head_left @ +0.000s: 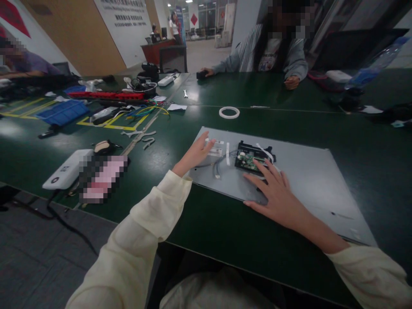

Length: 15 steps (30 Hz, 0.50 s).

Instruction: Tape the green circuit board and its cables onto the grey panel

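Observation:
A large grey flat panel [302, 171] lies on the green table in front of me. Near its middle sits a green circuit board [247, 161] in a black plastic frame [254, 148], with white tape strips beside it. Thin dark cables [217, 165] run left from the board across the panel. My left hand [195, 153] is over the panel's left end by a white label, fingers extended and holding nothing. My right hand [273, 193] spreads its fingers over the panel, fingertips at the near edge of the board; whether they touch it I cannot tell.
A white tape roll [229, 112] lies beyond the panel. To the left are a white power bank [67, 169], a phone [104, 178], a blue tray [62, 112], wires and a small wrench [185, 93]. Across the table sits a person [267, 51] holding a small black object.

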Available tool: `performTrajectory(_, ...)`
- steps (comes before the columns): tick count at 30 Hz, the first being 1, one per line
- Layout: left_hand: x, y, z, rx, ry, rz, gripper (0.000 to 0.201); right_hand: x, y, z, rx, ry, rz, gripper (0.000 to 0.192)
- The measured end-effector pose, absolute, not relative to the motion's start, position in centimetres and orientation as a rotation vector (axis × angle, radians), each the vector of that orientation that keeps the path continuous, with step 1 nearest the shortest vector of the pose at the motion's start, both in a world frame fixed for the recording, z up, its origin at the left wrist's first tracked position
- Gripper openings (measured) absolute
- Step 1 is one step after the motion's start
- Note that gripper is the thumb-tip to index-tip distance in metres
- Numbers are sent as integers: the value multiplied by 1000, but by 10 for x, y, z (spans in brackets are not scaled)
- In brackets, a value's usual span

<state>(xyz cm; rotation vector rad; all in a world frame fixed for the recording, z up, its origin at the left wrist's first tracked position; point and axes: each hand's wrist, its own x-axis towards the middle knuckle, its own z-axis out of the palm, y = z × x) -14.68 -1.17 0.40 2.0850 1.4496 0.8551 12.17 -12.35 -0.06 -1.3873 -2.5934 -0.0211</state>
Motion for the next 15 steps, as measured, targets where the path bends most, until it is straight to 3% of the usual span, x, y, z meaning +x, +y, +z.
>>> performTrajectory(8, -143, -20, 7, 2077, 1481, 972, 54, 153, -117, -10, -1667, -2433, -143, 61)
performTrajectory(15, -132, -34, 5, 2234, 1502, 776, 55, 189, -113, -15, -1936, -2289, -196, 62)
